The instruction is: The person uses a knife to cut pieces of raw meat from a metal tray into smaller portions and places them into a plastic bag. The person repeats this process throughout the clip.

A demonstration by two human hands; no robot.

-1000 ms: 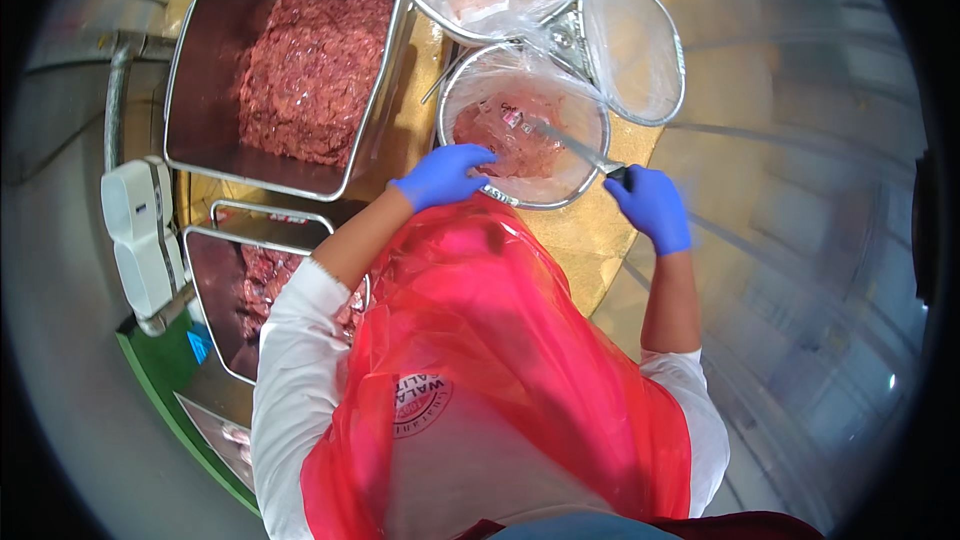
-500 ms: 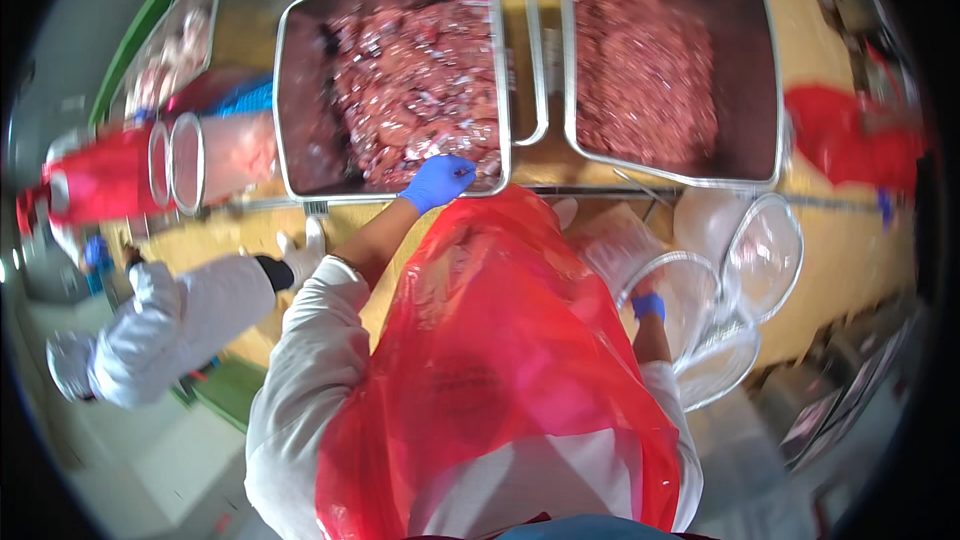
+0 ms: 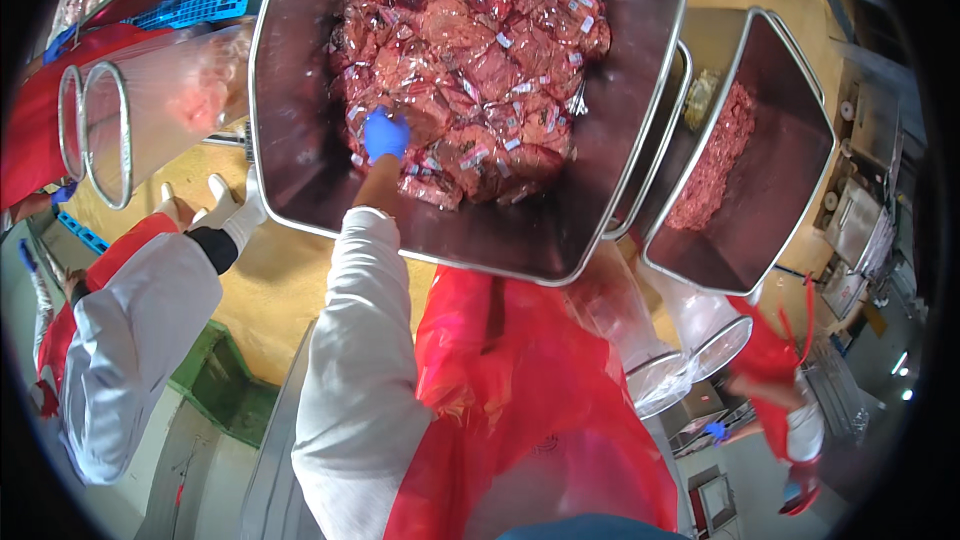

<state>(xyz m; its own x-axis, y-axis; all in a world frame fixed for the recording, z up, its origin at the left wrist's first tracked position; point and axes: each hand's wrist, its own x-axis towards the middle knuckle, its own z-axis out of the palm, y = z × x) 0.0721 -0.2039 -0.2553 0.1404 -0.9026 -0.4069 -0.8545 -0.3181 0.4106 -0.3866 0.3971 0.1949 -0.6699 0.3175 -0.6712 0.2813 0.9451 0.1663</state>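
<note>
My left hand (image 3: pixel 385 136), in a blue glove, reaches down into a large metal bin (image 3: pixel 500 240) straight ahead. It touches the near left part of a heap of red meat pieces (image 3: pixel 470 70), wrapped in clear film with small white labels on many of them. The fingers point away and are hidden, so whether they grip a pack does not show. My right hand is out of sight.
To the right stands a second metal bin (image 3: pixel 765 180) with ground meat (image 3: pixel 712 165). Clear plastic bags on rings (image 3: pixel 720 348) hang near it; another ringed bag (image 3: pixel 215 90) with pale pieces is at left. Co-workers (image 3: pixel 150 330) (image 3: pixel 775 390) stand on both sides.
My view has shifted, and the wrapped-meat bin now looks larger and nearer. My left hand has gone from the bin's near edge deeper over the meat. My right hand, earlier beside the clear bags, has left view.
</note>
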